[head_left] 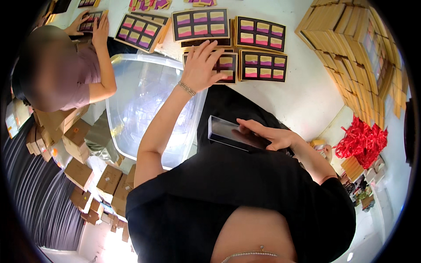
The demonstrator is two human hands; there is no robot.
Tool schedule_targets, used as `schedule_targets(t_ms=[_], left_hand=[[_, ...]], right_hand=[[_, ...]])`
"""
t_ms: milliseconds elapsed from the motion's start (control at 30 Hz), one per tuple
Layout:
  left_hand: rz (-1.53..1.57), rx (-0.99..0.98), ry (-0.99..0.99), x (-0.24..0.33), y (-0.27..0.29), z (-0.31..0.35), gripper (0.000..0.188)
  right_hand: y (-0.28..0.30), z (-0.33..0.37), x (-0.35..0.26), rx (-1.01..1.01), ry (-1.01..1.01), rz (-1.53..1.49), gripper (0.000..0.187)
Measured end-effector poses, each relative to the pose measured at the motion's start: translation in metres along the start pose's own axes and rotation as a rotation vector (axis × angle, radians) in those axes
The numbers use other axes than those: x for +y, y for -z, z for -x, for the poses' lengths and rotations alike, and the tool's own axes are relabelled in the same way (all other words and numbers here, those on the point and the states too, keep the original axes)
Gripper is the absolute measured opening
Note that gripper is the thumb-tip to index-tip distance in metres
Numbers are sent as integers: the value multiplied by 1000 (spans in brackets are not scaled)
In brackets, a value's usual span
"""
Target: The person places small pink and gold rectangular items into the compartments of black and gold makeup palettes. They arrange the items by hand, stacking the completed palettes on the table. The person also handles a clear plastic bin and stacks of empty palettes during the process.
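My left hand [201, 65] reaches over the table with its fingers spread. It lies across a shallow black box [228, 65] with gold edges and pink and purple pieces in its compartments, partly hidden by the hand. Close to my body, my right hand [274, 133] grips a flat dark box [232, 133] with a glossy top and a pale rim, slightly tilted. Beside the left hand lie similar filled boxes: one to its right [264, 66], another stack [260, 34] behind that, and a raised box [201, 24] beyond my fingertips.
A large see-through plastic tub [115, 103] stands left of my legs. At the left, a co-worker's hands [100, 28] rest on a similar box. Tall stacks of gold-edged boxes [346, 48] fill the right, above a heap of red ribbons [362, 140]. Cardboard cartons [79, 173] stand lower left.
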State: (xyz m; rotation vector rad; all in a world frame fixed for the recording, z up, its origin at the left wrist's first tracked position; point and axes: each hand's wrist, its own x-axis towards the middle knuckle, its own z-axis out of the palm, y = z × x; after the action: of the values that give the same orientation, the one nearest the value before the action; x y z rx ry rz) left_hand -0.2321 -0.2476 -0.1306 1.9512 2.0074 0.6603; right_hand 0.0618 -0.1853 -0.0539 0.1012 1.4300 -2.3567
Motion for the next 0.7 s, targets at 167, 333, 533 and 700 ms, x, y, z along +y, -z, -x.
schedule_targets(t_ms=[167, 333, 533, 700], left_hand=[[-212, -55, -137, -6, -20, -78, 71], [-503, -463, -239, -5, -30, -149, 101], [-531, -628, -244, -7, -40, -166, 123], [-408, -445, -154, -31, -33, -174, 129]], right_hand=[[48, 29, -27, 305, -98, 143, 113], [152, 27, -33, 1012, 87, 1102, 106], [207, 9, -33, 983, 156, 1313, 104], [239, -4, -32, 855, 106, 1390, 105]])
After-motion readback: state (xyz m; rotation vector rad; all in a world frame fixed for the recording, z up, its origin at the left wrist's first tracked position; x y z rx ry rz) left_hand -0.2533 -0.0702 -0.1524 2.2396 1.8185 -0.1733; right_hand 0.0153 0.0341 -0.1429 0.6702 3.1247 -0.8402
